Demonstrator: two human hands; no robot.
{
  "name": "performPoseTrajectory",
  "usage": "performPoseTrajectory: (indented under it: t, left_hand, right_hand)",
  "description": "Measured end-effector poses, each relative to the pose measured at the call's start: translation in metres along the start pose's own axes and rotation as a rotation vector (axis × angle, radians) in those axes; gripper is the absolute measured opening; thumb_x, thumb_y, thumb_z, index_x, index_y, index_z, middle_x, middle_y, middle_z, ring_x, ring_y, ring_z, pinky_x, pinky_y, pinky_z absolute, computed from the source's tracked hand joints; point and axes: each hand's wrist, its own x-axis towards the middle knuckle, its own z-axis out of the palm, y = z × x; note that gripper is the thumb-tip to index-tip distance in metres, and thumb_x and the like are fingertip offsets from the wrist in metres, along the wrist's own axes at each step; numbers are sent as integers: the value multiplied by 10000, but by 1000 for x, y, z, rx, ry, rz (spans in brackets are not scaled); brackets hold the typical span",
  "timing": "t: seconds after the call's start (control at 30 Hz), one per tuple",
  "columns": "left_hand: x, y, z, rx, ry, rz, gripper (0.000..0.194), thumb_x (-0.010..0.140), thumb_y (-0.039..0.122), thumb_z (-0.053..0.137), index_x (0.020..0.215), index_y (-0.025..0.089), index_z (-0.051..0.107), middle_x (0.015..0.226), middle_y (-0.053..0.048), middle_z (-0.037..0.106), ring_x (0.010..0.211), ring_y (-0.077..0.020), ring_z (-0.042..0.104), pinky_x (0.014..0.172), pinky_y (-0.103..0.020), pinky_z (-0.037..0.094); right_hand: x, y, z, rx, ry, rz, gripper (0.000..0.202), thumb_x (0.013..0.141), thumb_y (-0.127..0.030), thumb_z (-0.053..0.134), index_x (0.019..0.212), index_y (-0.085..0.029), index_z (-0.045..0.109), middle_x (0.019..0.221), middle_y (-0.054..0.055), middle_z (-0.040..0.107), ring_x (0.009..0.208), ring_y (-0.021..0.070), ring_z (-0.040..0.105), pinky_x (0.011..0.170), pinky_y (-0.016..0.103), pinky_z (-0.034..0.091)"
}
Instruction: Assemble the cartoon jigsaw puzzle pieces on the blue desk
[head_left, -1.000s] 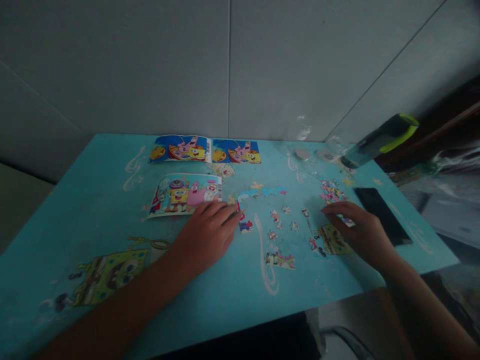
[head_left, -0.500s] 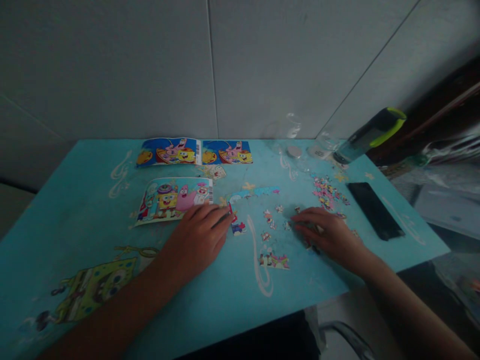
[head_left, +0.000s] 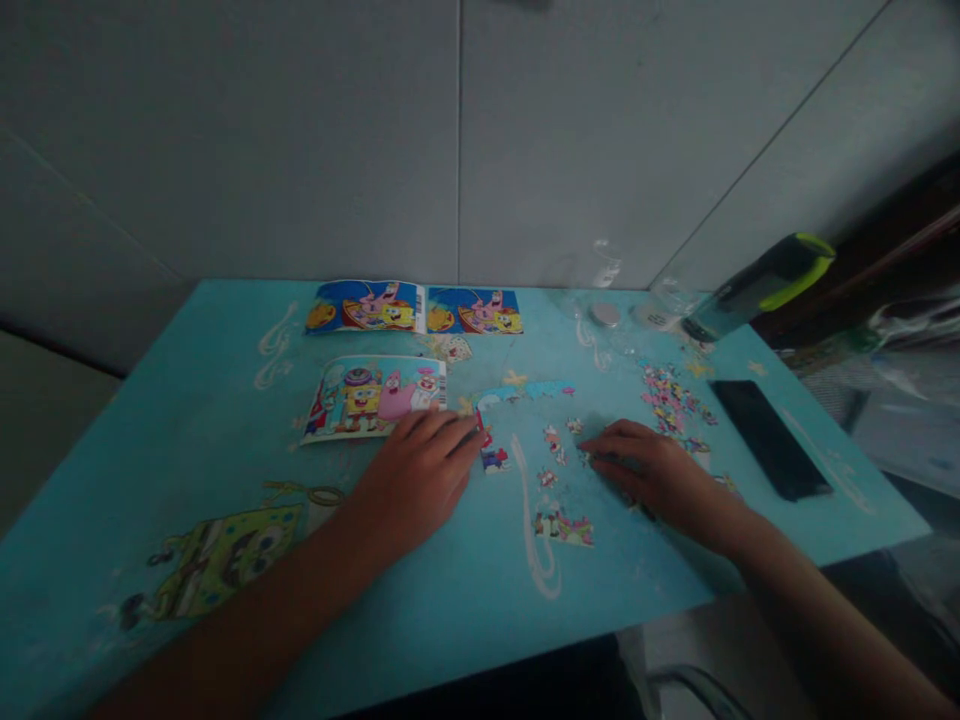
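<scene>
My left hand (head_left: 424,470) lies flat with fingers stretched out, its fingertips on the left edge of a partly joined jigsaw puzzle. The puzzle's top strip (head_left: 529,391) is light blue, and a red and blue section (head_left: 495,459) runs down its left side. My right hand (head_left: 664,475) is closed, thumb and forefinger at a small puzzle piece (head_left: 584,457) on the table. Loose pieces lie between the hands, among them a joined pair (head_left: 554,444) and a single piece (head_left: 547,479). A joined bottom section (head_left: 564,527) sits nearer me. Some pieces are partly hidden under my right hand.
A picture card (head_left: 375,397) lies behind my left hand, with two blue cards (head_left: 364,306) beyond it. A pile of pieces (head_left: 671,398), a black phone-like slab (head_left: 769,438), a dark bottle (head_left: 757,287) and clear jars with a round lid (head_left: 605,314) stand or lie to the right.
My right hand has moved slightly left, its fingertips now at the small piece. My left hand stays at the puzzle edge. The whole view has shifted a little.
</scene>
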Motion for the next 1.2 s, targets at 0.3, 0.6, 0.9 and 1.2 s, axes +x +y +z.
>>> performPoseTrajectory:
  t: [0.3,0.6,0.9,1.2]
  left_hand:
    - [3,3,-3,1,-13,-15,328,964,149,565,1279,170,655,1305,-89,664,1180,-277,580,1040,-484,441]
    - [9,14,-8,-31,-7,-95,304,1030,345,512,1219,174,679,1222,-100,679,1144,-276,584,1021,-487,433]
    - [9,18,-4,0,-4,-138,294,997,371,582,1196,172,667,1220,-115,670,1179,-298,566,1040,-511,411]
    - [11,18,-6,-10,-6,-139,296,993,377,596,1193,173,671,1219,-110,670,1162,-290,569,1030,-497,419]
  right_hand:
    - [14,-25,-6,229,8,184,229,938,-439,638,950,-240,751,863,14,753,723,162,669,676,280,524]
    - [66,-57,26,225,-124,42,197,909,-260,604,957,-222,791,844,9,777,698,158,657,649,277,493]
    - [67,-59,30,165,-44,28,167,896,-233,622,906,-237,788,779,-17,760,646,142,646,621,255,475]
    - [69,-62,28,93,-20,-6,145,891,-212,633,896,-224,777,765,0,756,629,144,652,613,256,466]
